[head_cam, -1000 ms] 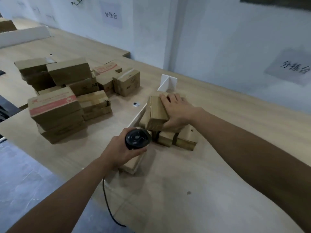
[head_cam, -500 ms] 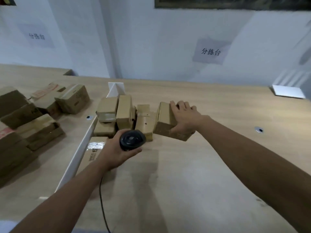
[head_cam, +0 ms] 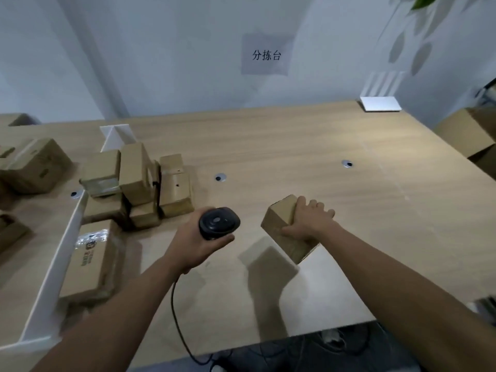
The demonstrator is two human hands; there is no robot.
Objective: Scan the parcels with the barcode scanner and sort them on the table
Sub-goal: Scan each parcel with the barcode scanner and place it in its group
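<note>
My right hand (head_cam: 308, 221) grips a small brown cardboard parcel (head_cam: 281, 232), held tilted above the wooden table (head_cam: 295, 157). My left hand (head_cam: 196, 242) holds the black barcode scanner (head_cam: 218, 222) just left of that parcel, its cable trailing down off the table's front edge. A cluster of several small parcels (head_cam: 139, 181) stands left of the scanner, beside a white divider (head_cam: 61, 253). A flat parcel with a printed label (head_cam: 91, 259) lies against the divider near me.
More brown parcels (head_cam: 32, 167) lie left of the divider. A white router (head_cam: 379, 103) stands at the table's far right corner, and large cardboard boxes (head_cam: 467, 130) sit beyond the right edge. Round cable grommets (head_cam: 347, 164) dot the tabletop.
My right hand has lifted the parcel off the cluster and carried it right and toward me. The scanner hand followed slightly right. My view has swung right, pushing the parcel piles to the left.
</note>
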